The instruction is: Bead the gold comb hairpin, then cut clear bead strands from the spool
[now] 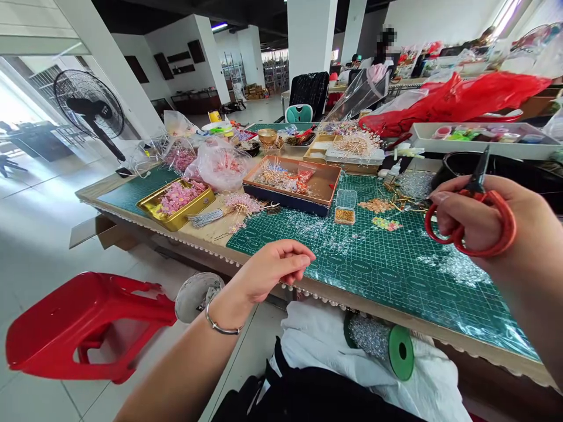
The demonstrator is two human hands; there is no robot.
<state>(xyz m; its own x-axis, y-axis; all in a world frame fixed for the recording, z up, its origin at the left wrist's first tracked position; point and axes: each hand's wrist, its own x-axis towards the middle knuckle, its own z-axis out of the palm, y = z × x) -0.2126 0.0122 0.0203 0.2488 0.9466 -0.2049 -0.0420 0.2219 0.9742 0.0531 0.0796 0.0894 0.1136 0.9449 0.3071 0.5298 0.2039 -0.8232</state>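
Observation:
My right hand (528, 220) is raised over the right side of the table, its fingers through the handles of red-handled scissors (508, 225). The dark blades point upward and look closed. My left hand (275, 269) hovers at the table's front edge with curled fingers, thumb against the index finger; anything between them is too small to see. Beneath both hands lies a green cutting mat (382, 287) strewn with clear beads (466, 266). A small clear box of gold beads (345, 216) stands open on it. Across my lap rests a green spool of sparkling silver trim (401, 351).
A gold tray of pink flowers (185, 199) and an orange-lined box of stemmed pieces (290, 181) stand at the back. To the left are a red stool (88, 322), a white bin (197, 296) and a fan (90, 108). Another person (385, 50) is far off.

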